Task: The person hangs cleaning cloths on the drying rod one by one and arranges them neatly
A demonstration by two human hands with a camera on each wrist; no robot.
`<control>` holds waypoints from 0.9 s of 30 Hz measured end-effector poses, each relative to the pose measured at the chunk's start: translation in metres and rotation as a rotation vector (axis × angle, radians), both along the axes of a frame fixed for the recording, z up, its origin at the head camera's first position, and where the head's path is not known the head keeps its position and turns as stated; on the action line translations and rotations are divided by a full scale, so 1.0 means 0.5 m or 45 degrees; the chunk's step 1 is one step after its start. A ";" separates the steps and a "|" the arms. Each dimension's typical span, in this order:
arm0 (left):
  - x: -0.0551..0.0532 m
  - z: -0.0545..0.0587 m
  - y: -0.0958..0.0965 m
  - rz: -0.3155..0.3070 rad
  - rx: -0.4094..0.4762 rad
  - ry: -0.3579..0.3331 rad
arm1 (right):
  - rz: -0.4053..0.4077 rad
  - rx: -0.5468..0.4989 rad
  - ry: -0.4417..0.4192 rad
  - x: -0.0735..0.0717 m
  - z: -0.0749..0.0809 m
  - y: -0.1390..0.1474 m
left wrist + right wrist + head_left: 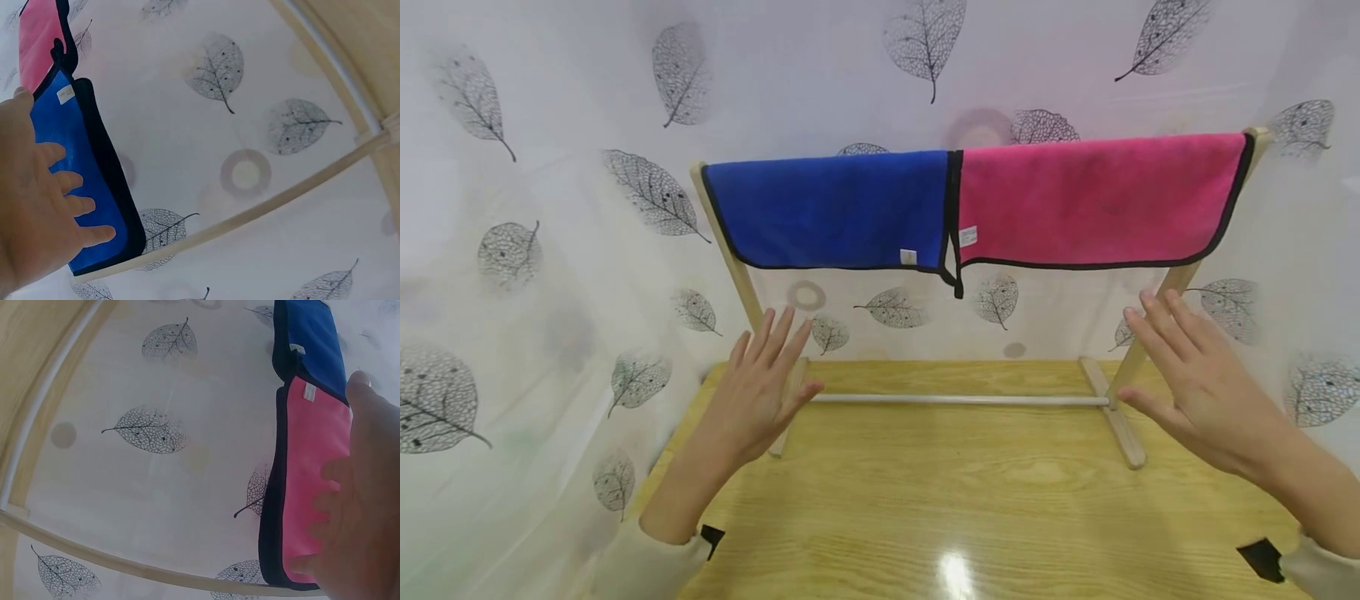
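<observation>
- We hold both hands up, flat and spread, in front of a wooden drying rack (741, 275) that stands toward the far edge of the yellow wood-grain surface (970, 508).
- Our left hand (760, 392) hovers near the far left corner of the surface, fingers straight and fanned wide, gripping nothing; it sits just in front of the rack's left leg.
- Our right hand (1187, 375) mirrors it near the far right corner, fingers straight and open, empty, just in front of the rack's right leg.
- A blue towel (831, 208) with black trim drapes over the left half of the rack's top rail, a small white label at its lower right corner.
- A pink towel (1097, 200), also black-edged, hangs on the right half of the rail; the two towels meet edge to edge at the middle.
- From the left wrist view, the left hand (37, 212) lies in front of the blue towel (81, 187), with the pink towel (34, 37) beyond it; whether the fingertips touch the cloth we cannot tell.
- From the right wrist view, the right hand (362, 506) shows against the pink towel (309, 469), the blue towel (309, 337) farther along; contact is likewise unclear.
- A pale crossbar (958, 400) joins the rack's feet low over the surface.
- A white backdrop (550, 208) printed with grey leaves closes in the far and side edges.
</observation>
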State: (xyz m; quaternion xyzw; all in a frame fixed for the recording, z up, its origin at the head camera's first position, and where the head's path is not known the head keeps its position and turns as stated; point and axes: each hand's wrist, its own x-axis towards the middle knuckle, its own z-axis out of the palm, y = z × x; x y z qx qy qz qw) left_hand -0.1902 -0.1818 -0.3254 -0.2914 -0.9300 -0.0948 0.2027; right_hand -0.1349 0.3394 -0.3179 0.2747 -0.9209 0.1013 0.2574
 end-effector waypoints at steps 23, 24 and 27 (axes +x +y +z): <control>0.036 -0.144 -0.044 0.069 0.023 -0.076 | -0.012 -0.007 -0.108 0.040 -0.163 -0.050; 0.036 -0.150 -0.048 0.073 0.021 -0.084 | -0.020 -0.009 -0.117 0.043 -0.170 -0.048; 0.042 -0.166 -0.060 0.103 0.012 -0.129 | -0.051 -0.012 -0.144 0.050 -0.189 -0.044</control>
